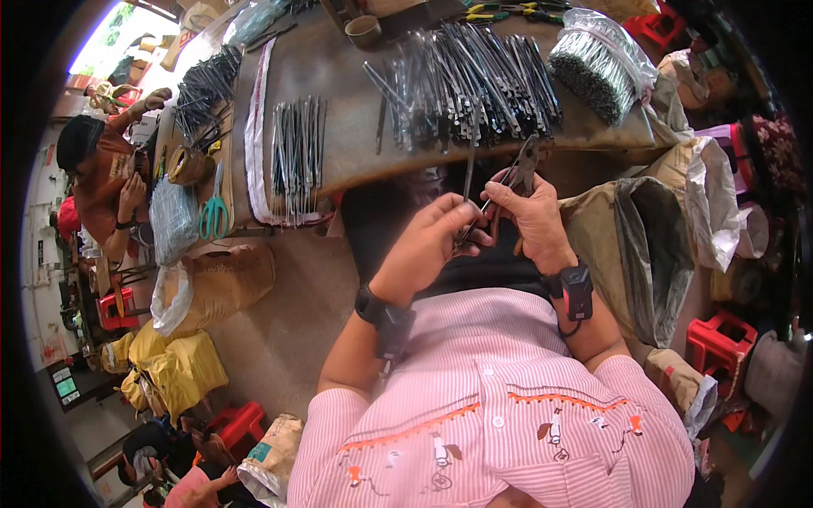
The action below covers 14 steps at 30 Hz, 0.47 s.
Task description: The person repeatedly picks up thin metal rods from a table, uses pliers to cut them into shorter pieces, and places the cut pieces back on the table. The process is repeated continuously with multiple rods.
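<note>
In front of my waist, my left hand (430, 235) is closed around a few thin metal strips (470, 165), one of which sticks up toward the table. Close beside it, my right hand (539, 217) is wrapped around a pair of pliers (527, 161), jaws pointing up and away from me. Part of the handles shows below the fingers. A large spread of loose metal strips (491, 76) lies on the table just beyond both hands. Where the strips meet the left fingers is partly hidden.
A smaller row of strips (298, 157) lies at the table's left, beside a white band (257, 127). Teal-handled scissors (214, 213) lie farther left. A plastic-wrapped bundle (597, 72) sits at right. Open sacks (652, 254) stand on my right. Another person (106, 182) works at far left.
</note>
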Motion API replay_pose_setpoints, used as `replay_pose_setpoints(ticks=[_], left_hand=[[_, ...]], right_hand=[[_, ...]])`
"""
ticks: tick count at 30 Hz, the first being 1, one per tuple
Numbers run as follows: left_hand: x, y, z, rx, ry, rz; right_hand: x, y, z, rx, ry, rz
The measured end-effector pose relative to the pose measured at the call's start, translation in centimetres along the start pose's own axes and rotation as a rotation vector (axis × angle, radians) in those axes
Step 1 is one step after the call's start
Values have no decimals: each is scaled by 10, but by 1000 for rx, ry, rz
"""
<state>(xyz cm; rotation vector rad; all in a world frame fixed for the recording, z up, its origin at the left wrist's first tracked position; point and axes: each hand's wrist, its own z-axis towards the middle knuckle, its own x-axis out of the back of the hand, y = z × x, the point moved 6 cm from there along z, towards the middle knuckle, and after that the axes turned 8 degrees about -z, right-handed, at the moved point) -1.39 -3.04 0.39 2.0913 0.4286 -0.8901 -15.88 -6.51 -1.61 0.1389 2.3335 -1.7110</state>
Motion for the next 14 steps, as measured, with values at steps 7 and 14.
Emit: replay_pose_setpoints(ticks=[7, 14], left_hand=[[17, -13, 10, 84, 124, -116], [25, -14, 19, -28, 101, 11]], right_hand=[[-5, -14, -5, 69, -37, -99], [10, 4, -2, -33, 7, 118]])
